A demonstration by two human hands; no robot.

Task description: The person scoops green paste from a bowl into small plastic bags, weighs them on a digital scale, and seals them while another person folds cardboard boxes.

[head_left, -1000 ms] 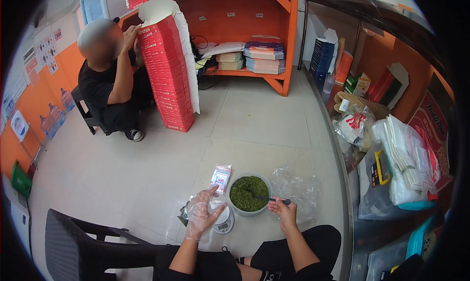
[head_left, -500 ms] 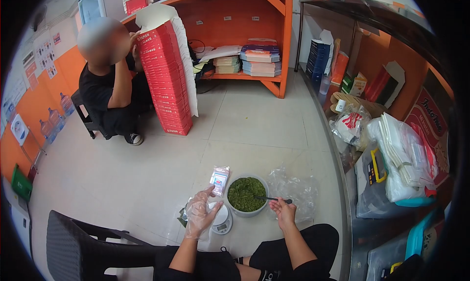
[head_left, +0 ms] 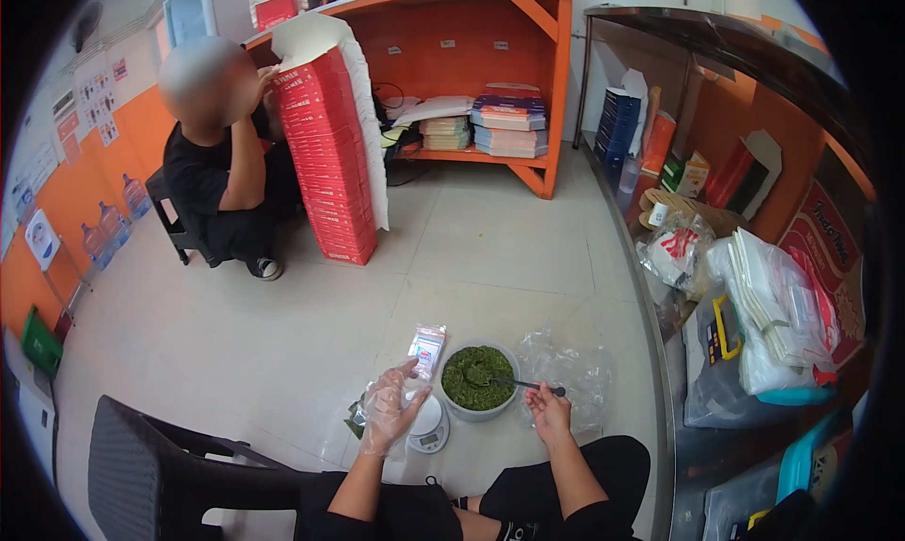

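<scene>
My right hand (head_left: 549, 412) grips the dark handle of a spoon (head_left: 526, 385). The spoon's far end rests in chopped green flakes (head_left: 467, 364) that fill a round pale tub (head_left: 481, 416) on the floor. Over the left side of a small white kitchen scale (head_left: 430, 440) hovers my left hand (head_left: 385, 411), in a clear plastic glove, fingers apart and nothing visible in it. A white, blue and red packet (head_left: 429, 341) lies just beyond that hand. Partly hidden behind the glove is a dark green pouch (head_left: 356, 415). Crumpled clear plastic (head_left: 577, 376) spreads right of the tub.
A person (head_left: 217, 164) sits at the far left behind a tall stack of red folded boxes (head_left: 330, 164). A black chair (head_left: 160, 466) stands at my left. Along the right runs a metal shelf (head_left: 650, 352) with bags and plastic bins (head_left: 707, 390). An orange cabinet (head_left: 556, 89) is at the back.
The view has tilted slightly, so everything sits a little lower. The spoon has shifted slightly in the green flakes, which look a bit disturbed. My left hand stays nearly still.
</scene>
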